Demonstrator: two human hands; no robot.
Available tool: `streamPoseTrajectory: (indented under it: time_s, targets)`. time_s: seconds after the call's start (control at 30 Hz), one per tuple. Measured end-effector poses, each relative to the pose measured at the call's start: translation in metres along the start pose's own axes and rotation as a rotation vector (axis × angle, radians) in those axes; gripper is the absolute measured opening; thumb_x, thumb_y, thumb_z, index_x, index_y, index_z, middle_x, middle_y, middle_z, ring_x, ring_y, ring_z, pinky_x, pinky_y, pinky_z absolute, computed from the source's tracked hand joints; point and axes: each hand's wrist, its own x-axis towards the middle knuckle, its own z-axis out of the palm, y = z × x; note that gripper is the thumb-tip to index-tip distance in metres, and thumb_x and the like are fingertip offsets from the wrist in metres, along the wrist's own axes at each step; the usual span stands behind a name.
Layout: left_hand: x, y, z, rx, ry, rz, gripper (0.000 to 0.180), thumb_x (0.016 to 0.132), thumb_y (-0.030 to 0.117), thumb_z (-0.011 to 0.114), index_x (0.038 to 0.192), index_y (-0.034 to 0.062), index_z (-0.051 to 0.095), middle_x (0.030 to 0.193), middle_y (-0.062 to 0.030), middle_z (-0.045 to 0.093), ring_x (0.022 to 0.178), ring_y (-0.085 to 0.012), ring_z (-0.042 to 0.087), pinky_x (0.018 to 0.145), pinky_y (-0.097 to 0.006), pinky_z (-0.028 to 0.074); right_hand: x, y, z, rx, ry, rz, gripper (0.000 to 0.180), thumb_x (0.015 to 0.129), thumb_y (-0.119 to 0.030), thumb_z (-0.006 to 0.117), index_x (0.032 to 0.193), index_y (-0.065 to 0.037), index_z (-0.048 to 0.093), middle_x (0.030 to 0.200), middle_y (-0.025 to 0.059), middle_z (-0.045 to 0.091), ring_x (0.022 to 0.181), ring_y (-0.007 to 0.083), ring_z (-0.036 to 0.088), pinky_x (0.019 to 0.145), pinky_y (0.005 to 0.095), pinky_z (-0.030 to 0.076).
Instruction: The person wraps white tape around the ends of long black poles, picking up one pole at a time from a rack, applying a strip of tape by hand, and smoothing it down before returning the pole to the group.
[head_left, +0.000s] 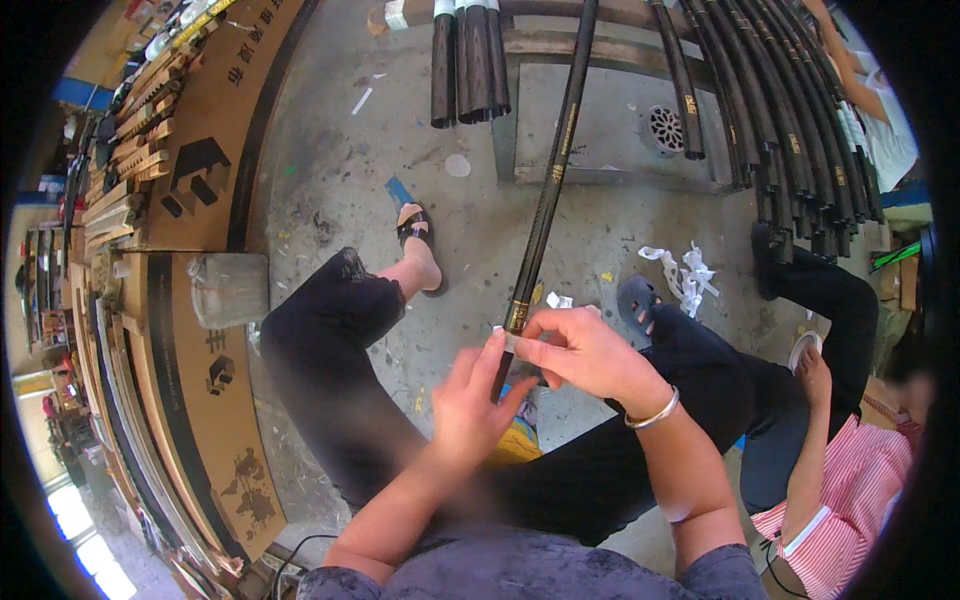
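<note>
A black rod (547, 200) is slanting from the far middle down to the near middle, between the knees. The left hand (466, 405) is gripping its near end; the right hand (588, 355) is pinching a white strip (512, 343) against it. More tubes (780, 110) are lying far right (a co-worker (845, 490) is sitting near right), and a carton (215, 370) is standing left.
</note>
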Motion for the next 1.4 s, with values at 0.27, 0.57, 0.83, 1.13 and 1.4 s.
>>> streamPoseTrajectory:
  time_s: [0.27, 0.57, 0.83, 1.13, 1.4]
  targets:
    - [-0.001, -0.006, 0.003, -0.055, 0.069, -0.024, 0.058, 0.074, -0.001, 0.078, 0.127, 0.0059, 0.057, 0.084, -0.0126, 0.06, 0.064, -0.0249, 0.06, 0.058, -0.032, 0.05, -0.021, -0.006, -0.009, -0.025, -0.052, -0.031, 0.029, 0.098, -0.021, 0.054, 0.116, 0.001, 0.059, 0.062, 0.0064, 0.059, 0.056, 0.0134, 0.058, 0.055, 0.0286, 0.045]
    - [-0.001, -0.004, 0.005, -0.169, 0.061, -0.111, 0.052, 0.075, -0.002, 0.078, 0.123, 0.0031, 0.06, 0.086, -0.0087, 0.062, 0.069, -0.014, 0.059, 0.061, -0.026, 0.05, -0.034, -0.011, -0.005, -0.054, 0.022, -0.035, 0.026, 0.099, -0.017, 0.053, 0.117, 0.001, 0.056, 0.057, 0.0074, 0.055, 0.052, 0.0151, 0.057, 0.052, 0.0297, 0.043]
    - [-0.002, 0.005, 0.006, -0.34, -0.006, -0.405, 0.046, 0.081, 0.0, 0.075, 0.122, -0.0032, 0.055, 0.093, -0.0094, 0.068, 0.079, -0.0116, 0.064, 0.068, -0.025, 0.054, -0.035, -0.005, -0.005, -0.039, 0.079, -0.061, 0.027, 0.098, -0.018, 0.056, 0.116, 0.001, 0.055, 0.058, 0.0085, 0.057, 0.053, 0.0177, 0.058, 0.053, 0.0321, 0.044]
    - [-0.007, -0.003, 0.01, -0.65, -0.048, -0.587, 0.029, 0.084, 0.0, 0.071, 0.108, -0.0032, 0.055, 0.092, -0.0086, 0.066, 0.072, -0.0115, 0.064, 0.061, -0.025, 0.055, -0.035, -0.004, -0.005, -0.063, 0.072, -0.067, 0.028, 0.097, -0.018, 0.055, 0.117, 0.0, 0.049, 0.063, 0.0128, 0.062, 0.058, 0.0226, 0.062, 0.057, 0.0345, 0.047]
    - [-0.005, -0.002, 0.006, -0.715, -0.077, -0.653, 0.024, 0.086, 0.0, 0.069, 0.106, -0.0033, 0.057, 0.09, -0.0064, 0.063, 0.072, -0.0136, 0.065, 0.063, -0.026, 0.056, -0.035, -0.005, -0.006, -0.08, 0.067, -0.058, 0.028, 0.097, -0.018, 0.054, 0.118, 0.001, 0.049, 0.066, 0.0152, 0.064, 0.061, 0.0257, 0.066, 0.059, 0.0361, 0.048]
